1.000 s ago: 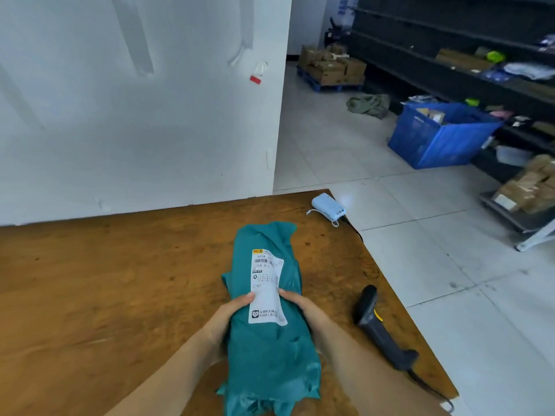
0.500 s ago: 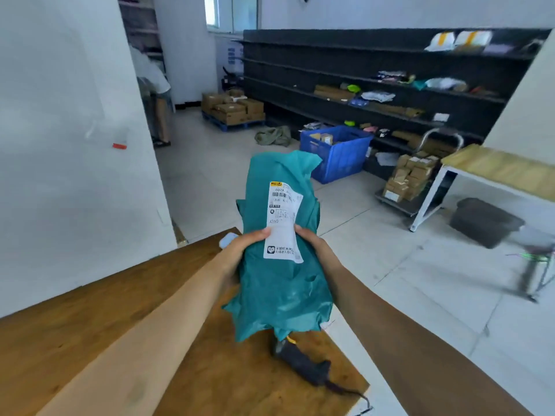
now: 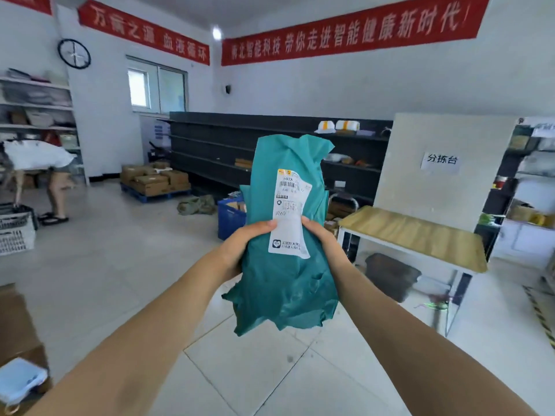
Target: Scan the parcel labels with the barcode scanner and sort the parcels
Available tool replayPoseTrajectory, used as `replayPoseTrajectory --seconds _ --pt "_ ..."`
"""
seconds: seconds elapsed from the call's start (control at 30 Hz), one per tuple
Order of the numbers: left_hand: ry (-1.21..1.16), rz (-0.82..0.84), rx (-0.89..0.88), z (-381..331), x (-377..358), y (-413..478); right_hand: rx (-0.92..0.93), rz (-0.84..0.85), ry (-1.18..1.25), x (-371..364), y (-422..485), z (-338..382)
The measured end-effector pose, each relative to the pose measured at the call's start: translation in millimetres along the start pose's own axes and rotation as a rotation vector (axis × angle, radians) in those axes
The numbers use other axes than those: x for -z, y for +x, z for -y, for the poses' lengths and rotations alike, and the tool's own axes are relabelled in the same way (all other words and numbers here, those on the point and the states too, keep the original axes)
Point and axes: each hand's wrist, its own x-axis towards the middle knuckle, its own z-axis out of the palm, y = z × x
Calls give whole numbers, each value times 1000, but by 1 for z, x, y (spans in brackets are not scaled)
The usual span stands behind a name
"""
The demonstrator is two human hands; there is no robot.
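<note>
A teal plastic parcel bag (image 3: 285, 283) is held upright in the air in front of me, its white shipping label (image 3: 289, 211) facing me. My left hand (image 3: 243, 244) grips the bag's left side with the thumb at the label's edge. My right hand (image 3: 322, 238) grips its right side the same way. The barcode scanner is out of view.
A light wooden sorting table (image 3: 417, 235) stands at right with a dark bin (image 3: 390, 277) under it. Dark shelving (image 3: 216, 145) lines the back wall. A blue crate (image 3: 229, 217) and boxes on a pallet (image 3: 156, 181) sit on the floor. A person (image 3: 42, 172) bends at left.
Both hands lifted the teal parcel off the brown table and carried it up. My view swung right and up into the room, and the table and scanner left the frame.
</note>
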Motion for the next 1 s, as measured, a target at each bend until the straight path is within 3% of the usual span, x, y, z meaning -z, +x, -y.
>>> replayPoseTrajectory --seconds 0.2,0.4,0.67,1.0 --pt "44 -94 2 11 -3 91 -23 91 73 54 86 5" --pt "62 -230 -16 13 70 173 -92 183 68 45 207 -14" --pt "40 -486 -152 -43 201 251 -120 403 41 -41 384 0" --pt "105 -947 -224 -71 415 260 -236 823 14 -230 586 -88"
